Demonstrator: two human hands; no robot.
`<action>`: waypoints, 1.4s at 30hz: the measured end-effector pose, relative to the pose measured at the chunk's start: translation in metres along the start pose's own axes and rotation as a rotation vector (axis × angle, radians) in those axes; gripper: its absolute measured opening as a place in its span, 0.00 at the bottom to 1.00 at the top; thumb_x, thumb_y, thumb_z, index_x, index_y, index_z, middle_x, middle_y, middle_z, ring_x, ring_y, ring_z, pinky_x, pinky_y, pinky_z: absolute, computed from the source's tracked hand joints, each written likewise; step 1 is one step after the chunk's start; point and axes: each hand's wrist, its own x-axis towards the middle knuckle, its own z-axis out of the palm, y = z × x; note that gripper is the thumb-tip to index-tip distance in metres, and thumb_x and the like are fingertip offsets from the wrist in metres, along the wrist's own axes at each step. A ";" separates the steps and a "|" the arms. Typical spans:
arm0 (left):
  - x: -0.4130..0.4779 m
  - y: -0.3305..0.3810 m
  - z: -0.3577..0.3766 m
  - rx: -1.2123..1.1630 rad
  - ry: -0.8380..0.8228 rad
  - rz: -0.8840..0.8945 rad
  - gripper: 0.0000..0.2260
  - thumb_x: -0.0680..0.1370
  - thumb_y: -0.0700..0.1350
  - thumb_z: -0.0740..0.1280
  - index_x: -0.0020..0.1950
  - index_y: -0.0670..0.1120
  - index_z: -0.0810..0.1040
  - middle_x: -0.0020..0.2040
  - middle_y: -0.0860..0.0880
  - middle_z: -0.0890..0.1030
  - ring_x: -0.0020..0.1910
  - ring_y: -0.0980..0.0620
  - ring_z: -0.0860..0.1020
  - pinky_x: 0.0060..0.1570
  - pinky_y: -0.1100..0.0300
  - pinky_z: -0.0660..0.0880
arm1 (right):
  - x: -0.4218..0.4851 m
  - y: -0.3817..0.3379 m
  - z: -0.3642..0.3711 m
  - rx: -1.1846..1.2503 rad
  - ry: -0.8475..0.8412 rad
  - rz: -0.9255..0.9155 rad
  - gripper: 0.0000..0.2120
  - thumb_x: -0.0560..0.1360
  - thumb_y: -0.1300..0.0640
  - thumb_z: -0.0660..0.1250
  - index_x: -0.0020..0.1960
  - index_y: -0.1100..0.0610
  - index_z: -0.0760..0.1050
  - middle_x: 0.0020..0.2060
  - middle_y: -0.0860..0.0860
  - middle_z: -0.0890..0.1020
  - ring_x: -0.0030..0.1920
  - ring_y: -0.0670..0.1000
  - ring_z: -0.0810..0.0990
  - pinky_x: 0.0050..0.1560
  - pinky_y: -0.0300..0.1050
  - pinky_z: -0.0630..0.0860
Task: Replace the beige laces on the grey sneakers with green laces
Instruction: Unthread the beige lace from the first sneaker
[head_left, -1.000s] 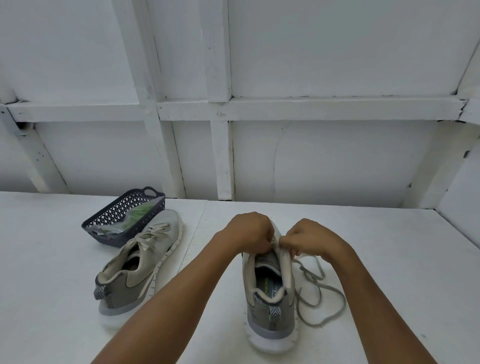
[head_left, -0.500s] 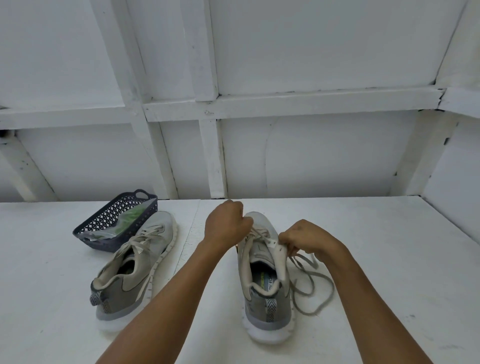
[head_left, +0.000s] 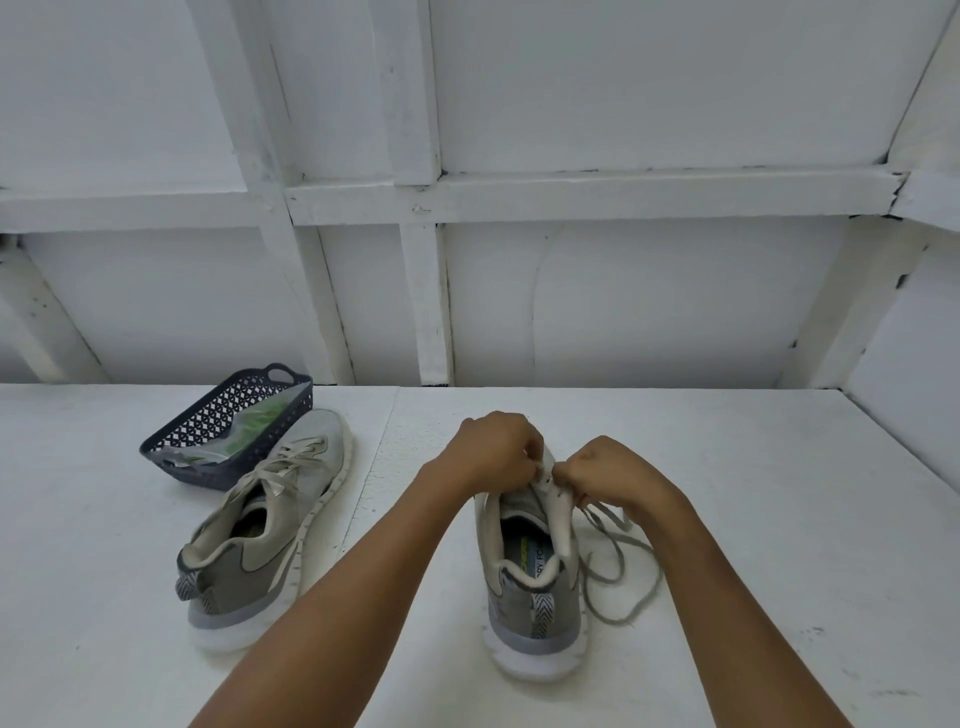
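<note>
A grey sneaker (head_left: 535, 597) stands in front of me, heel toward me, its beige lace (head_left: 618, 561) partly pulled out and trailing in loops on the table to its right. My left hand (head_left: 493, 452) and my right hand (head_left: 608, 473) meet over the sneaker's eyelets, fingers curled and pinching the lace and upper there. The fingertips hide the exact grip. The second grey sneaker (head_left: 265, 525) lies to the left, still laced in beige. Green laces (head_left: 254, 426) in a clear bag sit in the basket.
A dark blue perforated basket (head_left: 208, 426) stands at the back left, touching the toe of the left sneaker. The white table (head_left: 779, 519) runs to a white panelled wall behind and a side wall on the right.
My left hand has come back from the toe area to meet my right hand over the eyelets. The loose lace loops beside the sneaker have shifted slightly.
</note>
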 end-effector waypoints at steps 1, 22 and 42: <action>-0.001 -0.001 -0.002 -0.179 0.026 -0.006 0.05 0.77 0.44 0.68 0.49 0.46 0.84 0.48 0.51 0.82 0.50 0.50 0.78 0.50 0.57 0.73 | 0.000 0.001 -0.001 0.003 -0.006 -0.001 0.13 0.69 0.59 0.65 0.26 0.59 0.75 0.29 0.56 0.82 0.35 0.54 0.81 0.43 0.50 0.78; -0.003 -0.005 -0.003 -0.308 -0.005 -0.069 0.04 0.76 0.43 0.69 0.46 0.48 0.84 0.42 0.56 0.80 0.48 0.53 0.78 0.50 0.56 0.75 | 0.000 0.000 0.003 -0.041 0.007 -0.013 0.15 0.71 0.59 0.65 0.26 0.59 0.73 0.28 0.56 0.80 0.34 0.56 0.82 0.47 0.52 0.81; 0.005 0.001 0.005 -0.008 -0.060 -0.113 0.09 0.75 0.42 0.67 0.51 0.44 0.84 0.50 0.47 0.83 0.50 0.48 0.79 0.46 0.58 0.75 | -0.002 0.003 0.004 -0.008 -0.003 -0.037 0.16 0.73 0.60 0.64 0.26 0.58 0.70 0.25 0.52 0.76 0.31 0.52 0.79 0.37 0.41 0.73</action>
